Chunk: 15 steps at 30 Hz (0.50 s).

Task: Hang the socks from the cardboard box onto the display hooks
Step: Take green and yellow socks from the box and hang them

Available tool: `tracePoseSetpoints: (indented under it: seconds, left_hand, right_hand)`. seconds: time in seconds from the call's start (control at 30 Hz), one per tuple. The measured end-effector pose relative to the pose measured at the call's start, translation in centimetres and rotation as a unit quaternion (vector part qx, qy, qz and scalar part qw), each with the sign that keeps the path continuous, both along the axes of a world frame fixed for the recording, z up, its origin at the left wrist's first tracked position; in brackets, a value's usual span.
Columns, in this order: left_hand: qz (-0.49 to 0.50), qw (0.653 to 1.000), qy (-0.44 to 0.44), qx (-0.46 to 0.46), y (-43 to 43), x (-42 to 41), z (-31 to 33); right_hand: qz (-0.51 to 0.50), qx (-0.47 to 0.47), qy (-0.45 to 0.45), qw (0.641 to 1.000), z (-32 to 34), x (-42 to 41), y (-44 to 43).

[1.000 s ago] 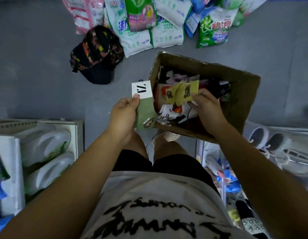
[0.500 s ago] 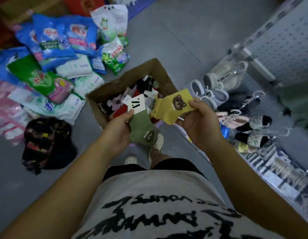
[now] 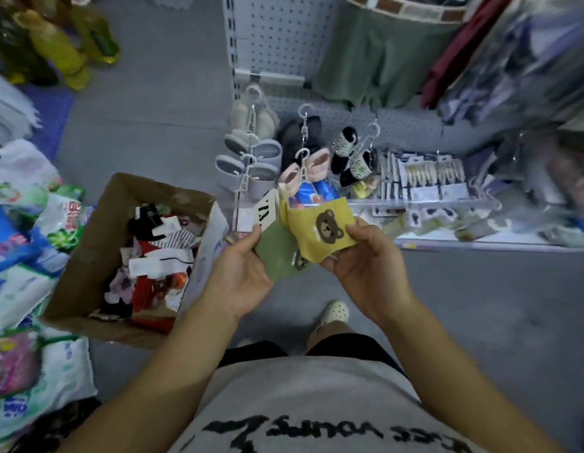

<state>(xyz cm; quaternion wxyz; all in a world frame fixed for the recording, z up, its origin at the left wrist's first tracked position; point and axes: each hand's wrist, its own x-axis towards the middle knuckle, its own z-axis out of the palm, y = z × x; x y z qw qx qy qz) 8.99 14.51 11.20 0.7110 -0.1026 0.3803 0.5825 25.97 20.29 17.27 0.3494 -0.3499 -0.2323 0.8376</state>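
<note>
My left hand (image 3: 243, 273) pinches a green sock (image 3: 279, 253) with a white card label at its top. A yellow sock (image 3: 320, 228) printed with a brown bear face is held by my right hand (image 3: 365, 259), and it overlaps the green one. Both socks are at chest height, in front of the pegboard display (image 3: 277, 37). The open cardboard box (image 3: 97, 243) stands on the floor to my left, holding several mixed socks. Hooks on the display (image 3: 305, 109) carry hanging slippers.
Bagged detergent packs (image 3: 26, 230) are piled on the floor left of the box. Yellow bottles (image 3: 55, 44) stand at the far left. A low shelf (image 3: 447, 194) of small carded goods runs under the pegboard. Green cloth (image 3: 378, 53) hangs above.
The view has swung right, from the box to the pegboard display. My right hand lifted the yellow sock out of the box, and both socks now sit together before the display.
</note>
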Motion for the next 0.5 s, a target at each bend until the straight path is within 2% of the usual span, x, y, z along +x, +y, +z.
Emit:
tracePoseSetpoints:
  seconds: [0.1,0.2,0.4,0.5]
  left_hand:
    - [-0.028,0.999,0.045,0.0,2.2,2.7,0.9]
    - [-0.033,0.996,0.088,-0.006,4.2,5.5,1.4]
    - [-0.006,0.989,0.15,0.012,8.7,13.7,2.6]
    - [0.0,0.988,0.151,0.031,10.6,18.3,3.1]
  right_hand:
    - [-0.04,0.011,0.0,0.999,-0.2,3.7,0.1]
    - [-0.043,0.044,-0.037,0.997,-0.3,7.7,0.9]
    - [-0.001,0.105,-0.105,0.989,0.2,16.1,3.2]
    - [0.025,0.128,-0.128,0.983,0.3,21.1,4.3]
